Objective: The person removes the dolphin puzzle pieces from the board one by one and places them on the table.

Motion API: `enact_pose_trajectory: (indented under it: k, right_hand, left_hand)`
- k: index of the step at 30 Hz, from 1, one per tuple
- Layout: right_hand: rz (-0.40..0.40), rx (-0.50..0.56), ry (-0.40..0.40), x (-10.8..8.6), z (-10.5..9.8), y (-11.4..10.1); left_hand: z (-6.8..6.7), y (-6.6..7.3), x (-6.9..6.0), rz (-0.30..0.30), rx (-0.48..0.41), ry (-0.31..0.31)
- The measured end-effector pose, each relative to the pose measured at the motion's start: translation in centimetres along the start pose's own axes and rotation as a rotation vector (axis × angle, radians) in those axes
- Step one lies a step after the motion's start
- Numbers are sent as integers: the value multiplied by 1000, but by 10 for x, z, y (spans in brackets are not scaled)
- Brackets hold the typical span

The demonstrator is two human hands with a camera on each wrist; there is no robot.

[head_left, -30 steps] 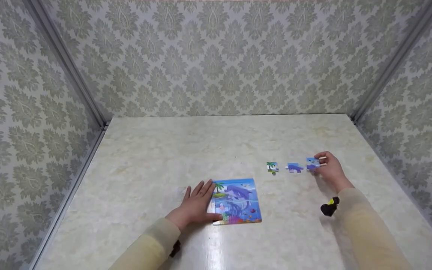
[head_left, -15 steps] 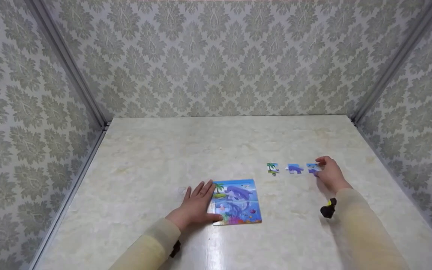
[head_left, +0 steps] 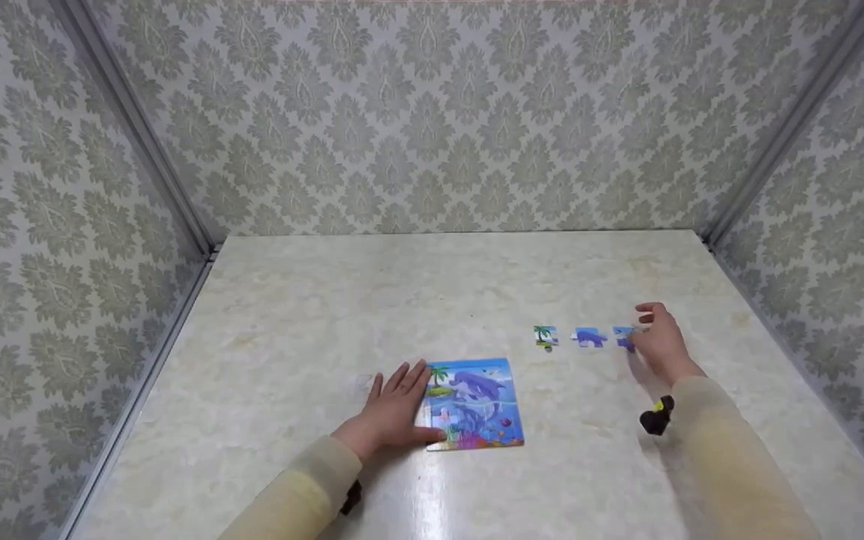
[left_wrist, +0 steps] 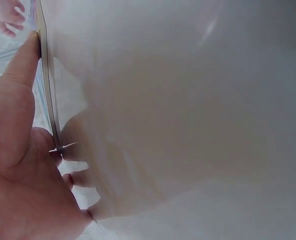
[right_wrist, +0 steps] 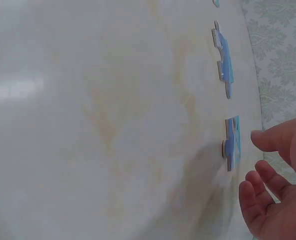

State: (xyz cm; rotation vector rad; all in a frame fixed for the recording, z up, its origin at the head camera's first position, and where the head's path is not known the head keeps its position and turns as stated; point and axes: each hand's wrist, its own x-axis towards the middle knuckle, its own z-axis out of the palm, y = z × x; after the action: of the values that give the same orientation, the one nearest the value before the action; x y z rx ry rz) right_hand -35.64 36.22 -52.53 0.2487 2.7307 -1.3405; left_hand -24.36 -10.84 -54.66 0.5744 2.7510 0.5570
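A dolphin jigsaw puzzle [head_left: 481, 405] lies flat in the front middle of the table, in the head view. Along its left edge my left hand [head_left: 391, 416] rests, fingers spread, with the thumb on the near corner. To the upper right, three loose puzzle pieces lie in a row: a palm tree piece [head_left: 544, 334], a dolphin piece [head_left: 589, 337] and a blue-and-purple piece [head_left: 622, 337]. Over the right side of that last piece hangs my right hand [head_left: 661, 341], partly covering it in the head view. The right wrist view shows its fingers apart from the piece [right_wrist: 231, 142], holding nothing.
A small clear, flat item [head_left: 364, 381] lies left of the puzzle, beside my left fingers. The pale marbled table [head_left: 372, 292] meets patterned walls [head_left: 424, 112] at the back and sides.
My right fingers have come off the rightmost piece, which stays in its place in the row. The hand has shifted only slightly. My left hand and the puzzle have not moved.
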Motion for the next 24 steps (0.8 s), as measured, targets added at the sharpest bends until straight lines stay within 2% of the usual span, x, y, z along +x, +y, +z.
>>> enact_pose_trajectory:
  k: [5, 9, 12, 16, 24]
  right_hand:
    - [-26, 62, 3, -4, 8, -18]
    - [-56, 21, 13, -5, 16, -33]
    - [-113, -19, 20, -8, 22, -43]
    - [-170, -19, 26, -12, 32, -57]
    - [-228, 24, -35, -28, 56, -87]
  left_hand:
    - [0, 0, 0, -4, 2, -3]
    - [0, 1, 0, -8, 2, -5]
    - [0, 1, 0, -10, 4, -8]
    - [-1, 2, 0, -10, 4, -3]
    - [-1, 1, 0, -5, 9, 2]
